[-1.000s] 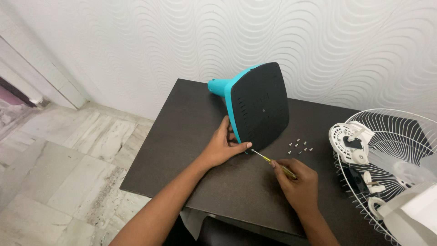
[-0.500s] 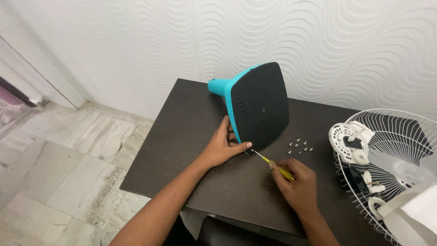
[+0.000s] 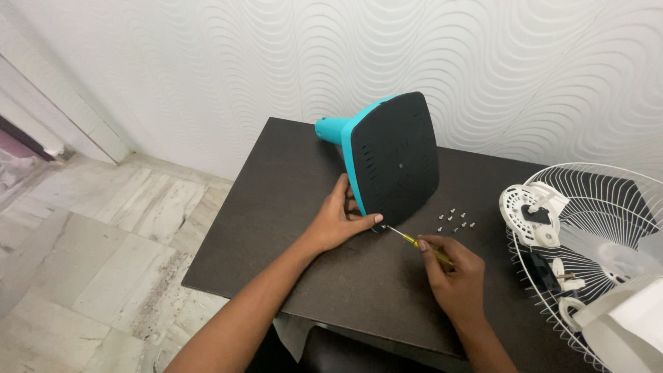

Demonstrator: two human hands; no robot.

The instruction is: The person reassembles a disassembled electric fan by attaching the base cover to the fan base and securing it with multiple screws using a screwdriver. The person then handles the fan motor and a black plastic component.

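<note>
A dark brown rectangular wooden table [image 3: 297, 207] is lying under both hands, and the white wire fan grille [image 3: 594, 228] with its white plastic motor housing is resting well to the outside of the right hand, partly over the table's edge. Just beyond the left hand, a teal plastic fan base with a flat black underside [image 3: 394, 159] is standing tipped on its edge, its black face turned toward the person and its teal neck pointing away. The left hand [image 3: 338, 221] is closing around the base's lower corner, fingers wrapping the teal rim and thumb pressing the black face. The right hand [image 3: 452, 276] is pinching a slim yellow-handled screwdriver [image 3: 418, 242], whose metal tip is reaching toward that same corner, right beside the left thumb. A small cluster of loose silver screws [image 3: 454, 221] is lying on the table just ahead of the right hand. The tip looks likely to slip off the screw head and jab the nearby thumb if pressure goes off-axis; the propped base could also topple if the left grip loosens, and the screws could scatter.
</note>
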